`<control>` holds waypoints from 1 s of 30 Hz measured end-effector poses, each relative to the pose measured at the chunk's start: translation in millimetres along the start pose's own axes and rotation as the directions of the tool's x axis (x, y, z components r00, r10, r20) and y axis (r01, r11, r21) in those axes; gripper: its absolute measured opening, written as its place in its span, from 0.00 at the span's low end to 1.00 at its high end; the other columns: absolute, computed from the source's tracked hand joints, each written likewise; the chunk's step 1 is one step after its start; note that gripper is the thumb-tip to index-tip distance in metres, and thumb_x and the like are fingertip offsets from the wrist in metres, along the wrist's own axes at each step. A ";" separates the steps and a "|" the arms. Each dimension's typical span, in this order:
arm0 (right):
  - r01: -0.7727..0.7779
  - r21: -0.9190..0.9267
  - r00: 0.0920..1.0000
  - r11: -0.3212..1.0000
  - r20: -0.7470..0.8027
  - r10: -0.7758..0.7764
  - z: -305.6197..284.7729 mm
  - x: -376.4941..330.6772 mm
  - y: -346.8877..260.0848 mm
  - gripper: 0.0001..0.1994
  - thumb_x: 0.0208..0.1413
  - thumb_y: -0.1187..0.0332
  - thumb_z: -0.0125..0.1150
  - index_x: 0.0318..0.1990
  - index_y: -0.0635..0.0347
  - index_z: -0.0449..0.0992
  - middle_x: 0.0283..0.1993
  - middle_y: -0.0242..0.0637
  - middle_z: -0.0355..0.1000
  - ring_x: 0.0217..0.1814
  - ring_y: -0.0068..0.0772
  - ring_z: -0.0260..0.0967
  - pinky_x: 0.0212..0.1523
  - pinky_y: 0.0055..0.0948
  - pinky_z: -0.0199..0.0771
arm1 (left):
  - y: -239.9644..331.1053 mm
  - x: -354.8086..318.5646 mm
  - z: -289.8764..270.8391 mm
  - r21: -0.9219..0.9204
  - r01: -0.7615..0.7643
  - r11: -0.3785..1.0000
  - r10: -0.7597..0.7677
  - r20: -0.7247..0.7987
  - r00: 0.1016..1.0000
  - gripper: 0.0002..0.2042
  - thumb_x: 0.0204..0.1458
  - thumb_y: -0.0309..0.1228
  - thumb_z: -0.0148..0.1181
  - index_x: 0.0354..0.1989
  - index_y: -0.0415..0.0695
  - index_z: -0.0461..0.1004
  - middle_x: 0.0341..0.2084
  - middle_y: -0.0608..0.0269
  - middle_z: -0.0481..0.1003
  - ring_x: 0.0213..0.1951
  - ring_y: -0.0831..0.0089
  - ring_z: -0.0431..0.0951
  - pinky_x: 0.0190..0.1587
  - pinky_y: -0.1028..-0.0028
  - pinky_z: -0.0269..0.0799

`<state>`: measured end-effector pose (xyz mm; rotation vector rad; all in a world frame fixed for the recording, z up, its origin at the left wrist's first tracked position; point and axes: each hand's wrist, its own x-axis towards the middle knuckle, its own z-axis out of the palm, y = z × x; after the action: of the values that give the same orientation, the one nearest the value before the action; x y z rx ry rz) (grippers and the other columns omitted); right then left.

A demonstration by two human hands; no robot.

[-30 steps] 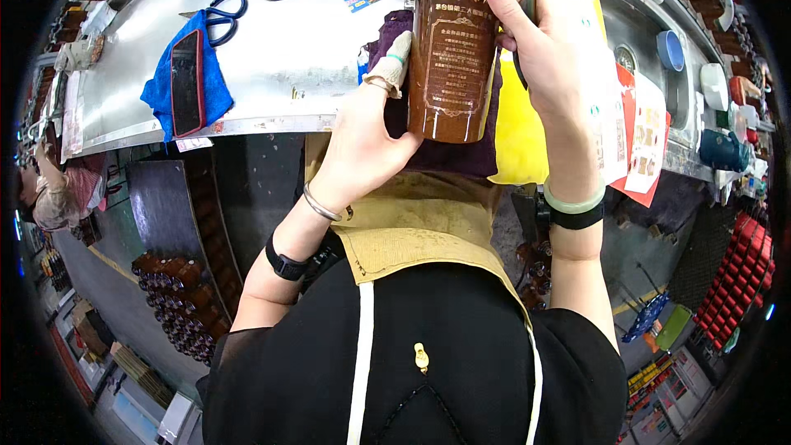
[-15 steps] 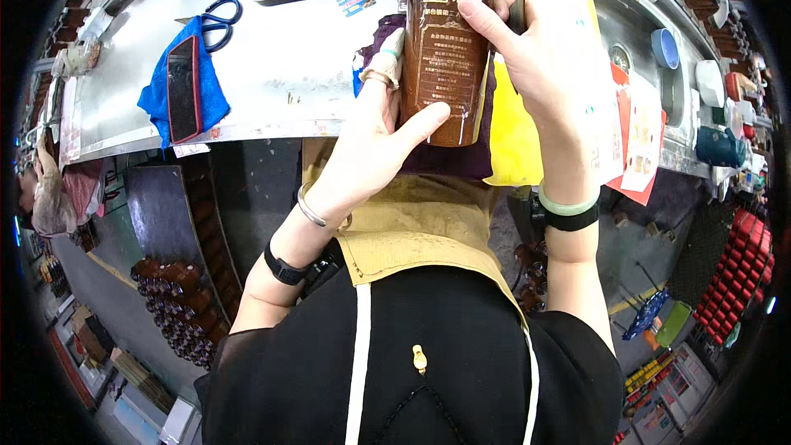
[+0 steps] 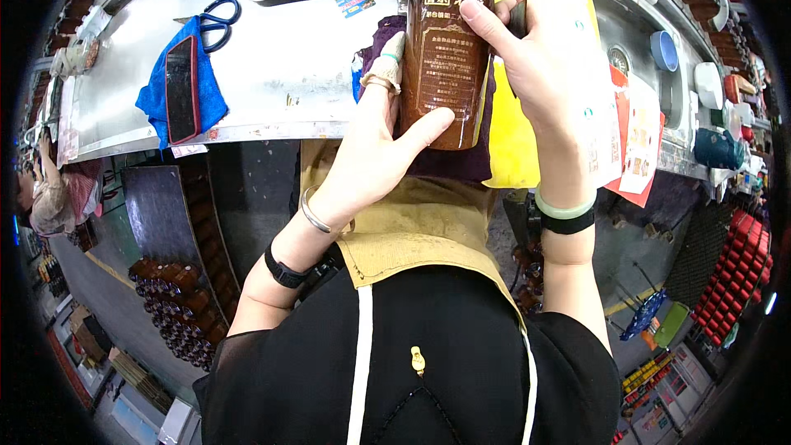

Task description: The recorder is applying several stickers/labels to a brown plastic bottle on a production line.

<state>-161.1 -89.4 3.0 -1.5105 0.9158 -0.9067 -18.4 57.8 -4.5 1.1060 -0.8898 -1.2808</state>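
A brown glass bottle (image 3: 449,58) with gold print lies tilted at the near edge of the metal table, its neck pointing away from me. My left hand (image 3: 383,140) grips its lower left side, thumb across the front near the base. Pale wrapping covers one left finger, and the other fingertips are hidden. At the bottle's upper right, my right hand (image 3: 527,41) holds on with the thumb over the front. A small dark flat piece (image 3: 517,18) is held in that hand; its kind is unclear. Purple cloth (image 3: 461,165) lies beneath the bottle.
Left on the table, a phone (image 3: 182,89) lies on blue cloth (image 3: 216,99) beside dark-handled scissors (image 3: 221,23). A yellow sheet (image 3: 512,140) and red-and-white papers (image 3: 638,148) lie right, near a sink with a blue cup (image 3: 664,50). Brown bottles (image 3: 177,305) stand below left.
The bottle and both hands have shifted very slightly; my grip looks the same. At the far left, another person has changed posture, with an arm now raised.
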 end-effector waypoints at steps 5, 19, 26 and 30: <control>-0.008 0.013 1.000 1.000 -0.003 0.008 0.2 0.2 0.0 0.27 0.57 0.63 0.78 0.62 0.62 0.77 0.29 0.18 0.60 0.31 0.12 0.57 0.30 0.16 0.56 | -4.0 -0.1 -1.6 0.004 0.006 1.000 -0.006 -0.012 1.000 0.45 0.62 0.24 0.66 0.79 0.31 0.39 0.76 0.47 0.53 0.75 0.65 0.56 0.76 0.66 0.54; -0.033 -0.044 0.999 0.998 -0.014 0.033 0.4 -0.4 -3.5 0.27 0.57 0.61 0.78 0.62 0.60 0.77 0.29 0.18 0.60 0.31 0.12 0.56 0.31 0.17 0.57 | -7.2 0.2 -1.9 0.030 -0.013 0.999 0.015 -0.039 0.999 0.45 0.61 0.24 0.66 0.79 0.30 0.41 0.75 0.45 0.55 0.75 0.64 0.57 0.77 0.65 0.53; -0.097 -0.091 0.995 0.991 0.022 0.099 -4.4 -1.4 -18.0 0.25 0.63 0.59 0.71 0.62 0.62 0.76 0.37 0.23 0.66 0.37 0.14 0.61 0.38 0.18 0.63 | -11.3 -1.0 -0.7 0.081 -0.047 0.996 0.053 -0.074 0.996 0.44 0.60 0.27 0.68 0.78 0.28 0.45 0.73 0.43 0.58 0.73 0.62 0.62 0.75 0.65 0.57; 0.230 -0.484 0.971 0.845 0.055 -0.233 -25.6 -1.5 -32.5 0.20 0.65 0.73 0.62 0.63 0.64 0.72 0.47 0.35 0.74 0.48 0.25 0.72 0.55 0.22 0.69 | -17.3 -2.1 -0.1 0.253 -0.064 0.965 0.096 -0.115 0.989 0.45 0.57 0.29 0.71 0.77 0.27 0.48 0.69 0.41 0.65 0.70 0.63 0.66 0.72 0.65 0.60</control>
<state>-182.6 -94.9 38.0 -2.0911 1.0322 -0.8893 -23.3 60.7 -21.0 1.3191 -1.0080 -1.0393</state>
